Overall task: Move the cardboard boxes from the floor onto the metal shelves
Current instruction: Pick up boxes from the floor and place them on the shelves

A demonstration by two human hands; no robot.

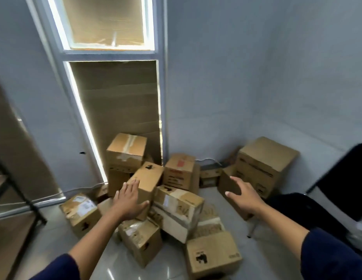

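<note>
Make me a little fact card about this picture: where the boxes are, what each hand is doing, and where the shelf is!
boxes: pile of cardboard boxes on the tiled floor, none on the shelf
left hand: fingers spread, on a tilted box atop the pile
right hand: open in the air, holding nothing
metal shelf: at the left edge
big box: in the right corner

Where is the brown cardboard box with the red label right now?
In the head view, the brown cardboard box with the red label stands mid-frame in the pile, below the cardboard-covered window, behind the tilted box under the left hand.
</note>
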